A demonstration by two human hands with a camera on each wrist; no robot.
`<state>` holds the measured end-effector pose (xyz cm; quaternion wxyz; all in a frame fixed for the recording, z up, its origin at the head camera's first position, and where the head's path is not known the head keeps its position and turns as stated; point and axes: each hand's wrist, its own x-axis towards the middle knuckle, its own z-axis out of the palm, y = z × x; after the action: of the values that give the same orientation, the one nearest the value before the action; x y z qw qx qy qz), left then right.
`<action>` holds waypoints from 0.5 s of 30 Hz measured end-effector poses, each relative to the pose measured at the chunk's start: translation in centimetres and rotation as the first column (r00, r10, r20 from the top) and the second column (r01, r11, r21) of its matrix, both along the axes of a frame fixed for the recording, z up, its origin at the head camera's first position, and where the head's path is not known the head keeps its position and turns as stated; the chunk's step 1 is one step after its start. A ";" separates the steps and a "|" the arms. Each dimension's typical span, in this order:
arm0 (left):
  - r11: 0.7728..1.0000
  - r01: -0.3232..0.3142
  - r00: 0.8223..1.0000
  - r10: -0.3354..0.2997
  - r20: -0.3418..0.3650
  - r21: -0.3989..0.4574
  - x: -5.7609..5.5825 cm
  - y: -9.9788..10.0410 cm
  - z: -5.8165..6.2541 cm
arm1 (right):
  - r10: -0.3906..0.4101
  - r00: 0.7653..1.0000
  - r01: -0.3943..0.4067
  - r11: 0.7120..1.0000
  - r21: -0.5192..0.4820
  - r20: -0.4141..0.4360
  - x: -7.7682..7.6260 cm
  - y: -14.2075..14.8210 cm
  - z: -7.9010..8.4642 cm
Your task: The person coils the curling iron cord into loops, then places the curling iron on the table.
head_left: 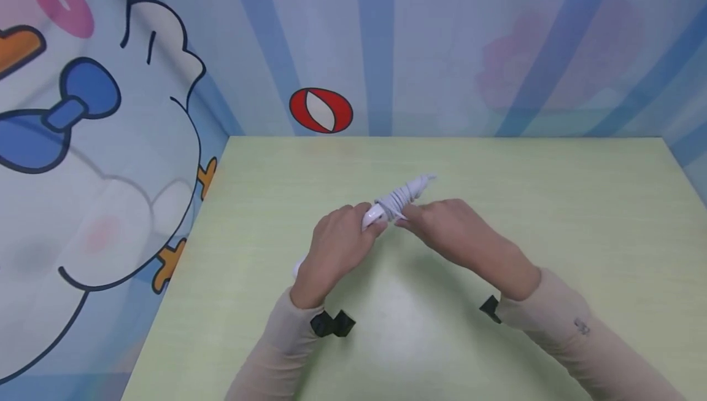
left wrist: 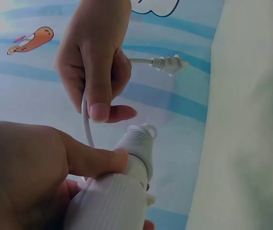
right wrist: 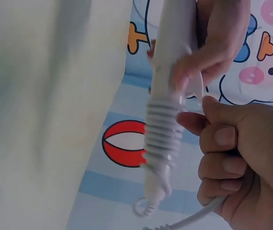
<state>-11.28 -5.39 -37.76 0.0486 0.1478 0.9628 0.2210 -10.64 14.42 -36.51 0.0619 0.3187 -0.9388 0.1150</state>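
Observation:
A white, wand-shaped corded appliance (head_left: 373,215), like a curling iron, is held tilted above the table. Its power cord (right wrist: 163,132) is wound in several turns round the narrower end. My left hand (head_left: 340,244) grips the thicker body beside the coils, with the thumb lying along it in the left wrist view. My right hand (head_left: 450,229) pinches the cord between thumb and forefinger close to the coils, other fingers curled round its loose length. The two-pin plug (left wrist: 169,65) sticks out past that hand in the left wrist view. My left palm hides part of the body.
A pale green table (head_left: 552,204) lies beneath both hands. Behind it stands a blue-striped wall (head_left: 442,51) with a printed red ball, and a cartoon bird covers the left side wall (head_left: 138,143). Black blocks (head_left: 333,323) are attached near the left cuff.

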 end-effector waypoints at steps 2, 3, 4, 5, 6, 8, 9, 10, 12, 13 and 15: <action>0.999 -0.025 0.999 0.024 0.022 0.038 -0.3 -0.1 -0.1 | 0.005 1.000 -0.004 0.999 -0.032 0.030 0.3 -0.2 -0.5; 0.998 -0.036 0.999 0.034 0.036 0.056 -0.4 -0.1 -0.2 | 0.003 0.999 -0.001 0.999 -0.041 0.044 0.4 -0.3 -0.7; 0.996 -0.047 0.998 0.043 0.053 0.075 -0.5 -0.2 -0.2 | 0.001 0.998 0.003 0.998 -0.056 0.060 0.5 -0.4 -0.9; 0.994 -0.058 0.996 0.051 0.071 0.097 -0.6 -0.3 -0.2 | -0.001 0.997 0.006 0.998 -0.066 0.071 0.5 -0.5 -1.1; 0.991 -0.066 0.995 0.056 0.084 0.117 -0.7 -0.3 -0.2 | -0.005 0.996 0.013 0.997 -0.080 0.089 0.6 -0.5 -1.2; 0.985 -0.073 0.994 0.059 0.095 0.157 -0.7 -0.5 -0.1 | -0.015 0.992 0.027 0.995 -0.098 0.122 0.7 -0.6 -1.6; 0.982 -0.071 0.994 0.055 0.093 0.175 -0.7 -0.5 0.0 | -0.019 0.990 0.034 0.994 -0.106 0.139 0.7 -0.6 -1.7; 0.979 -0.065 0.995 0.049 0.089 0.192 -0.7 -0.6 0.1 | -0.022 0.988 0.040 0.992 -0.117 0.155 0.7 -0.6 -1.9; 0.974 -0.054 0.996 0.038 0.078 0.219 -0.6 -0.8 0.2 | -0.028 0.983 0.053 0.989 -0.136 0.181 0.7 -0.5 -2.2; 0.971 -0.051 0.997 0.035 0.075 0.232 -0.6 -0.8 0.2 | -0.027 0.982 0.055 0.988 -0.147 0.186 0.7 -0.4 -2.4; 0.964 -0.049 0.997 0.031 0.073 0.261 -0.5 -0.9 0.4 | -0.021 0.980 0.058 0.981 -0.186 0.198 0.7 -0.1 -2.7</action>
<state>-11.80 -6.33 -37.41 0.0572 0.1257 0.9256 0.3523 -9.98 14.30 -39.24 0.0021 0.2796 -0.9312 0.2337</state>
